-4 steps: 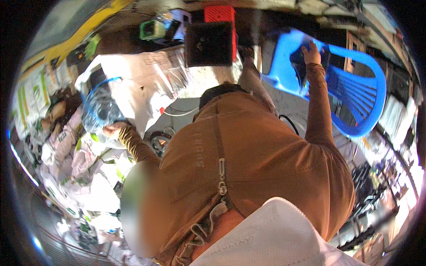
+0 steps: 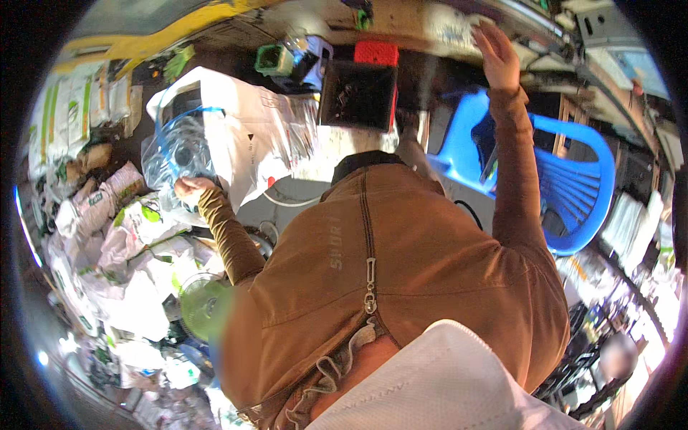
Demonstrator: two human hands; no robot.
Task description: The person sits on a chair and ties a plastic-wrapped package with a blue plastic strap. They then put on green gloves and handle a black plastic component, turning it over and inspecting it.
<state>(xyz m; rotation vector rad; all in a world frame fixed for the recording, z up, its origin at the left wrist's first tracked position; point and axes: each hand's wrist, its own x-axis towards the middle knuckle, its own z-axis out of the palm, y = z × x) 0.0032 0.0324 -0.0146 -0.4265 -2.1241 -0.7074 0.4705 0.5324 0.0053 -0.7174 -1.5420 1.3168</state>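
My left hand is closed at the edge of a clear plastic bag, which has a blue cord or strip along its top. Behind the bag stands a white sack or sheet-wrapped box. My right hand is raised past the far side of a blue plastic chair. Its fingers are stretched out, and I see nothing in them. A dark item lies on the chair's seat, partly hidden by my right forearm.
A black bin stands before a red crate, with a green container to their left. White sacks pile up at left, near a green fan. A white cable runs across the floor.
My right hand has left the dark item on the blue chair and moved up and away. My left hand stays at the plastic bag. The whole view has shifted slightly.
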